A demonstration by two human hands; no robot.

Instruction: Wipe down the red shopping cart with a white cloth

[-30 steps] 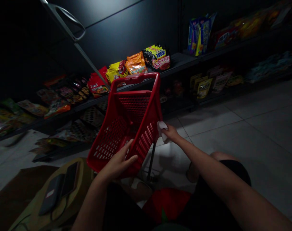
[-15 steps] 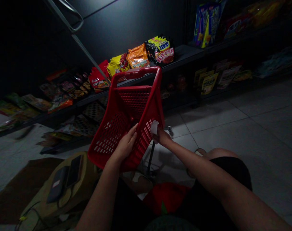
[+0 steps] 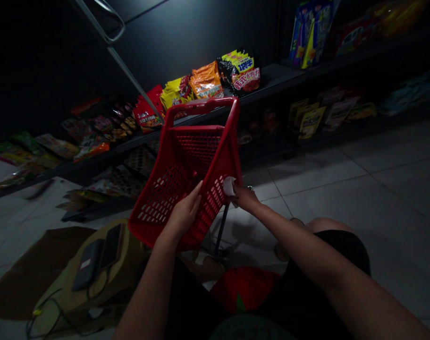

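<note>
A red plastic shopping basket (image 3: 179, 174) is tilted up in front of me, its open side facing me and its handle at the top. My left hand (image 3: 184, 213) grips the basket's near rim, fingers wrapped over the perforated wall. My right hand (image 3: 243, 197) is closed on a small white cloth (image 3: 229, 186) and presses it against the basket's outer right wall. I sit on the tiled floor with my knees bent.
Dark shelves (image 3: 271, 80) hold snack and noodle packets (image 3: 207, 82) behind the basket. A metal rod (image 3: 130, 75) slants across the left. A tan bag (image 3: 105, 278) with two dark phones (image 3: 97, 255) lies at lower left. Grey floor tiles (image 3: 370, 189) spread to the right.
My right hand with the cloth moved up and left along the basket's right wall. My left hand shifted higher on the near rim. The view drifted slightly.
</note>
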